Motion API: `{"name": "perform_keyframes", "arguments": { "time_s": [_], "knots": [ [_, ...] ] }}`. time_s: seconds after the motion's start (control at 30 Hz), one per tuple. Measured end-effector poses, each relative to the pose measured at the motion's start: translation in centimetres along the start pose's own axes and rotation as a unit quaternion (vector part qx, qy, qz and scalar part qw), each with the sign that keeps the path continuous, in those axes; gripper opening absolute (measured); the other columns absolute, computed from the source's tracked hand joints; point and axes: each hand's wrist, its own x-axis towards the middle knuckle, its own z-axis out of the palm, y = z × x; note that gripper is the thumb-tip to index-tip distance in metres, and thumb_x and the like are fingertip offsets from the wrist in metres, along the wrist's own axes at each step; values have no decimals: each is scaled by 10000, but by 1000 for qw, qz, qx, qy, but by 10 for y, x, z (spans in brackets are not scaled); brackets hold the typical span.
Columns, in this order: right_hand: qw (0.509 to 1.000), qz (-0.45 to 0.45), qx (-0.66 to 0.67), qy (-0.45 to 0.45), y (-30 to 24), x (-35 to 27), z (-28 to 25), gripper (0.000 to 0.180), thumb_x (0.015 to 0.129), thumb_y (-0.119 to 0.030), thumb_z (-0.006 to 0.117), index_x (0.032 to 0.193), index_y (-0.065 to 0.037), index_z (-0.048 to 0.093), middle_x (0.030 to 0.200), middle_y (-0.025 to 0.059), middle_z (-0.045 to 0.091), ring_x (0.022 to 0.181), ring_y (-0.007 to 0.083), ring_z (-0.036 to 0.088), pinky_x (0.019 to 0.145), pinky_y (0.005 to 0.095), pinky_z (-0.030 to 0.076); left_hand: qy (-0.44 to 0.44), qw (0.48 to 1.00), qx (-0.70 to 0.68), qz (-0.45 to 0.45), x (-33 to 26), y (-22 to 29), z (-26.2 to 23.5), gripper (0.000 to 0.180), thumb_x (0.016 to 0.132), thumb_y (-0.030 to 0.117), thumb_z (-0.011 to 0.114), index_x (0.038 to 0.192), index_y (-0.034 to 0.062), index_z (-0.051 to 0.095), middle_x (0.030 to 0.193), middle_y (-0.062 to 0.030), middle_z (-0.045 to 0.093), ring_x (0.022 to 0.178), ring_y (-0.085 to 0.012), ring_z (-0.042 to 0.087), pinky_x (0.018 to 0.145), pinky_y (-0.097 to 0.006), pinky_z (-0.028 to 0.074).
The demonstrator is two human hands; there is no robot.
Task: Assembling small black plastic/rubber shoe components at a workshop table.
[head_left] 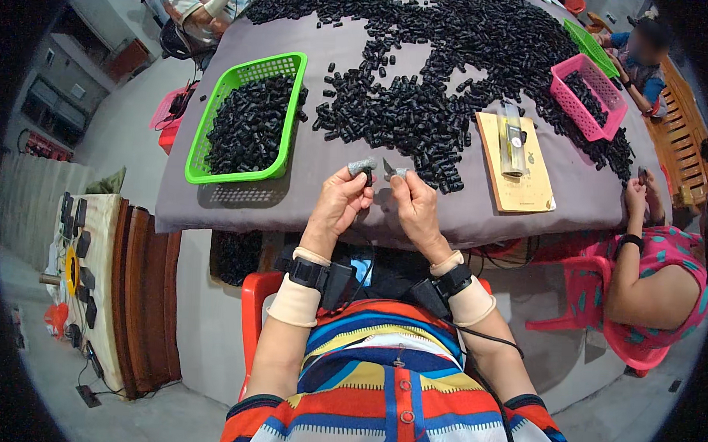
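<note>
Near the front edge of the table, my left hand [342,199] is closed on a small black cylindrical part [369,177]. Something grey, like a wrap or finger cover [361,166], covers a fingertip there. Just to the right, my right hand [417,210] pinches a small knife with a short dark pointed blade [388,166], its tip up and toward the left hand. Grey material also shows at the right fingertips; the knife's handle is mostly hidden. Beyond both hands lies a broad spread of similar black parts [381,113].
A green basket [190,168] full of black parts stands left. Right of my hands lies a yellow pad [518,197] with a clear-and-black tool [512,152] on it. A pink basket [587,124] sits farther right. Other people work around the grey-covered table [323,212].
</note>
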Motion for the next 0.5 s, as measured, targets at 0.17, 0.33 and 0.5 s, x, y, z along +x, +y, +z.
{"name": "perform_keyframes", "arguments": {
  "time_s": [0.17, 0.33, 0.5],
  "knots": [
    [992, -74, -88, -58, -7, -1, -3, 206, 849, -171, 567, 725, -18, 508, 639, 134, 523, 549, 298, 527, 483, 367, 389, -33, 999, -9, 9, -1, -1, -6, 223, 879, 55, 527, 1098, 27, 554, 859, -58, 608, 656, -105, 553, 546, -223, 461],
    [988, -105, -99, -62, -10, -2, 0, 157, 820, -157, 586, 738, -33, 535, 668, 127, 543, 572, 311, 547, 489, 380, 408, -34, 999, -6, 4, -2, 0, -7, 260, 875, 57, 532, 1131, 15, 540, 885, -57, 608, 658, -94, 553, 564, -204, 469],
    [986, -90, -114, -80, -9, -2, 0, 142, 826, -131, 570, 759, -9, 545, 685, 147, 546, 603, 321, 553, 512, 373, 407, -11, 1000, -16, -3, -4, 1, -2, 198, 890, 61, 510, 1072, 6, 566, 848, -69, 610, 625, -99, 549, 525, -220, 445]
  ]
}}
